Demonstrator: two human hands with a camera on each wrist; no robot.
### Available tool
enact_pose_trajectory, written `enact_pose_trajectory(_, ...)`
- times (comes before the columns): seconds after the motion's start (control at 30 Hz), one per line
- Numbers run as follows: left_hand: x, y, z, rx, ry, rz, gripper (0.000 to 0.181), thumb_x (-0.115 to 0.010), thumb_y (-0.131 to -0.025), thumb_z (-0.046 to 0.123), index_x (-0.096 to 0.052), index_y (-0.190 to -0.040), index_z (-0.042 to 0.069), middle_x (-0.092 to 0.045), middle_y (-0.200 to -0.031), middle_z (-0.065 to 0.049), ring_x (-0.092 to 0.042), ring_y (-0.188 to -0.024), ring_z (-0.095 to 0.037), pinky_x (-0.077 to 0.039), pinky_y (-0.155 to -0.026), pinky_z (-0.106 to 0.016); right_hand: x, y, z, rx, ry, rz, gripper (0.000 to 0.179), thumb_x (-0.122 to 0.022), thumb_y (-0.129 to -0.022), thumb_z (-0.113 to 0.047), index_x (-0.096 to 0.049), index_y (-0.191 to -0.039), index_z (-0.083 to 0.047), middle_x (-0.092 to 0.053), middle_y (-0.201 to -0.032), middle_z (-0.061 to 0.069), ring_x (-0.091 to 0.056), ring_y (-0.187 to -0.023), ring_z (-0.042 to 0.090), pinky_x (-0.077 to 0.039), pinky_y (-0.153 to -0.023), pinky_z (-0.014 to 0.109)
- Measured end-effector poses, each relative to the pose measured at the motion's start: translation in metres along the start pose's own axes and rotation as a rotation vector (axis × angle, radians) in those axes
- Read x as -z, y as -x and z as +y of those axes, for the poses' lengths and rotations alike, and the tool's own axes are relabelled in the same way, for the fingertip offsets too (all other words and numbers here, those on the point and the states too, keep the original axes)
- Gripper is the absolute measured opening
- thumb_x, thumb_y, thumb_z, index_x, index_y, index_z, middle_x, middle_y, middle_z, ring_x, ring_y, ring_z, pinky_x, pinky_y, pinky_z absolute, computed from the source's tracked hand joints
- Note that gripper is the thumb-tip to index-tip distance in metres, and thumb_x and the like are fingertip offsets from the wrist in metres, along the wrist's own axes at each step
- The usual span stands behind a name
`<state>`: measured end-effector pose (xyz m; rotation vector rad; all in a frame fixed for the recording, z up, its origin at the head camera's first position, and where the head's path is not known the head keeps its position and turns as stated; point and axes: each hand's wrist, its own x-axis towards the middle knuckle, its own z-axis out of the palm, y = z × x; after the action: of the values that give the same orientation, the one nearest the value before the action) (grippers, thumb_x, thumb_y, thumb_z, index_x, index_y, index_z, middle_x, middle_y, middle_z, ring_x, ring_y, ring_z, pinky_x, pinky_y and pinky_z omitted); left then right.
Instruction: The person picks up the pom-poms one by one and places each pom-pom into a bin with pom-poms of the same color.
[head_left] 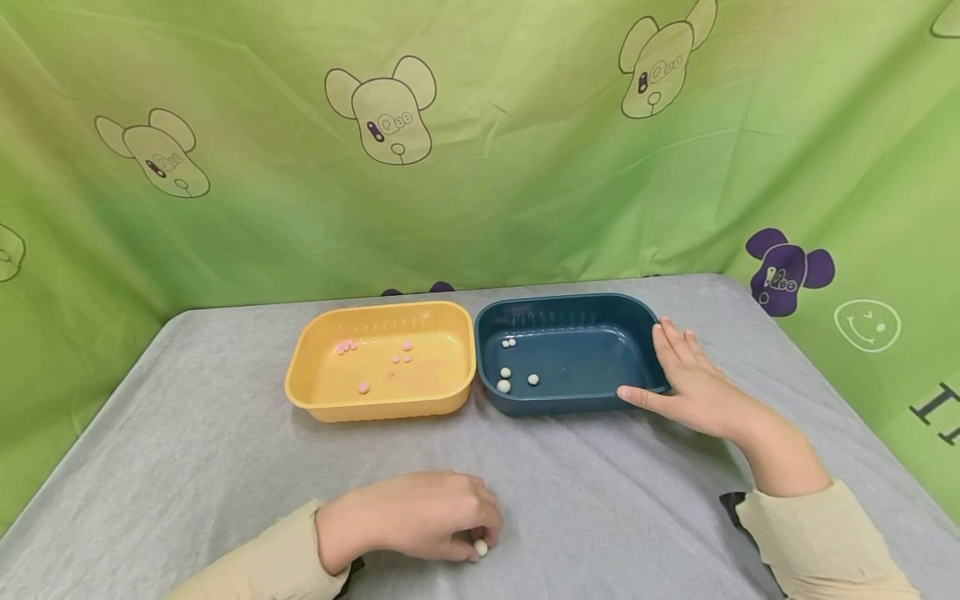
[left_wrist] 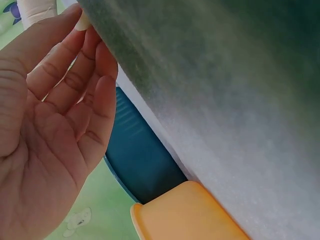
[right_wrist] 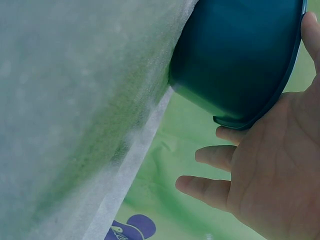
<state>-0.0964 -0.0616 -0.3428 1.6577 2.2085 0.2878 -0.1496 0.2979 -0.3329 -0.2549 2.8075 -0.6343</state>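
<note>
Low over the cloth near the front, my left hand (head_left: 420,515) pinches a small white ball (head_left: 481,547) between thumb and fingertips. The left wrist view shows part of that ball (left_wrist: 83,22) at the tips of the curled fingers. My right hand (head_left: 701,392) rests on the right end of the dark blue basin (head_left: 570,405), fingers straight, thumb on the front rim. Several white balls (head_left: 533,380) lie in the left part of this basin. From the right wrist view, the palm and extended fingers (right_wrist: 215,157) lie along the basin's outer rim.
A yellow basin (head_left: 390,411) stands directly left of the blue one, with several small pink balls (head_left: 363,388) scattered inside. Grey cloth (head_left: 202,467) covers the table. Behind and to the right hangs a green curtain (head_left: 495,208) printed with cartoon heads.
</note>
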Motion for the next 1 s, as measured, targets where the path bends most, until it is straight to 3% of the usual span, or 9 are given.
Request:
enact_pose_trajectory(0.47, 0.0003, -0.0010, -0.0007, -0.019, 0.028, -0.008, 0.011, -0.071, -0.091, 0.016, -0.064, -0.083, 0.020, -0.053, -0.076, 0.015, -0.046, -0.073, 0.005, -0.034, -0.067, -0.005, 0.0009, 0.0004, -0.0005, -0.001, 0.000, -0.001, 0.114, -0.056, -0.091, -0.066, 0.011, -0.157, 0.000, 0.023, -0.163, 0.019, 0.018, -0.147, 0.052, -0.006, -0.109, 0.080)
enact_pose_trajectory(1.0, 0.0057, 0.0029, -0.0010, -0.026, 0.086, -0.001, 0.008, -0.067, -0.093, 0.012, -0.067, -0.087, 0.017, -0.056, -0.078, 0.012, -0.046, -0.071, 0.006, -0.034, -0.066, -0.003, 0.0018, 0.0015, -0.0011, -0.005, -0.010, -0.008, 0.114, -0.056, -0.092, -0.065, 0.012, -0.157, -0.001, 0.024, -0.163, 0.018, 0.019, -0.148, 0.051, -0.006, -0.106, 0.083)
